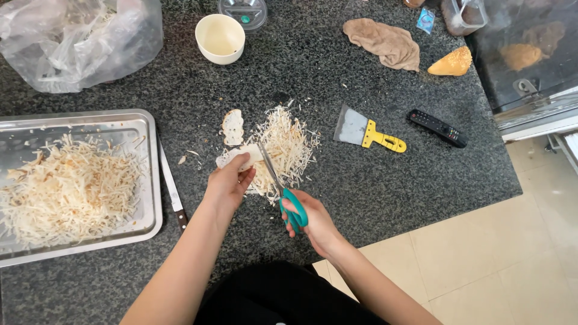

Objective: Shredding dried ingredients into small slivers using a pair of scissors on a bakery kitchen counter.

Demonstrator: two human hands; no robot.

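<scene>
The flatbread (241,157) is on the dark counter (385,198), pinched in the left hand (229,180). The right hand (310,219) grips teal scissors (283,192), with the blades at the bread's edge. A lot looks done: the metal tray (147,180) is full of thin pale strips and a heap of strips (286,147) lies by the hands. I think 2 bits are left, the held one and a small piece (232,126) just behind. The bread is flat, white and toasted brown in spots
</scene>
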